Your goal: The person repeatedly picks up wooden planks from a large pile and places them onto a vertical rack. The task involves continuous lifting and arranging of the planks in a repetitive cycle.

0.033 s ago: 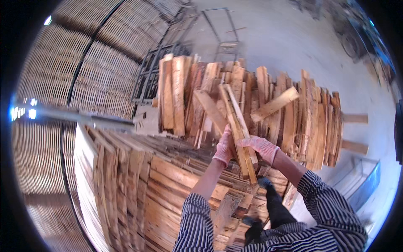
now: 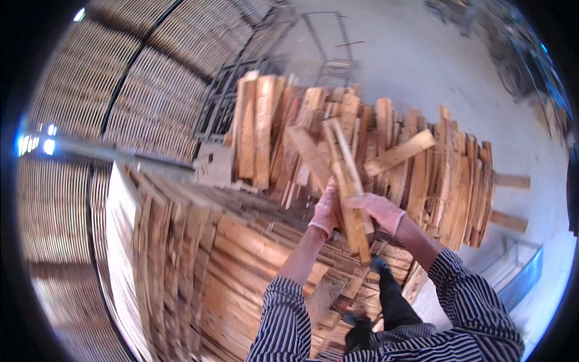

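Both hands wear pinkish knit gloves. My left hand [image 2: 325, 211] is closed around the left side of a few narrow wooden boards [image 2: 342, 175], its thumb side up against them. From the right, my right hand [image 2: 377, 211] lies across the same boards with its fingers wrapped over them. The boards are long, light brown and slightly fanned out, slanting from the far pile toward my feet. Against their left side leans another plank [image 2: 307, 151], and I cannot tell whether my left hand also grips it.
A wide pile of upright-looking planks [image 2: 265, 133] lies ahead, with a loose plank [image 2: 401, 152] slanted on top. Stacked boards [image 2: 241, 259] are at left and under my feet. Tall slatted wood stacks [image 2: 78, 90] line the left side. A blue-sided metal frame [image 2: 522, 274] stands at right.
The view has shifted a little, so the scene sits slightly farther right. Both hands keep their hold on the boards.
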{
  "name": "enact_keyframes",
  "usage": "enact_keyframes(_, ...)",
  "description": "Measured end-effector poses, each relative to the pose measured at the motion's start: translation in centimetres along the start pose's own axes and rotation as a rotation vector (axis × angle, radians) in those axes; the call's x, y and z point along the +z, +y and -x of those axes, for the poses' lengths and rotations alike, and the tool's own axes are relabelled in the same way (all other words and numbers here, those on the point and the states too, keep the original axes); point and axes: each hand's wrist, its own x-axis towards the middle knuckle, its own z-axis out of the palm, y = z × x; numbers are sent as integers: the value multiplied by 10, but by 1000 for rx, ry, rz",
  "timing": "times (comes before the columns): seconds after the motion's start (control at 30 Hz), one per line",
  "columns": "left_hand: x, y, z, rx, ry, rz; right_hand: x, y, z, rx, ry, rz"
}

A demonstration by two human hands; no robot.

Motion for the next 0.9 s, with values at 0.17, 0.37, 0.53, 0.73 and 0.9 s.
enact_keyframes(0.17, 24, -28, 44, 129, 217, 97, 31, -44, 57, 178, -1, -272)
enact_keyframes(0.37, 47, -29, 183, 665, 382, -267, 87, -119, 148, 145, -88, 456)
enact_keyframes(0.53, 41, 79, 326, 850, 294, -105, 159, -104, 166, -226, -295, 215)
enact_keyframes(0.73, 10, 119, 494, 1123, 317, -94, 304, -166, 139, -391, -593, 159)
enact_keyframes(0.9, -59, 114, 557, 1097, 486, -362, 398, -147, 113, -629, -666, 373)
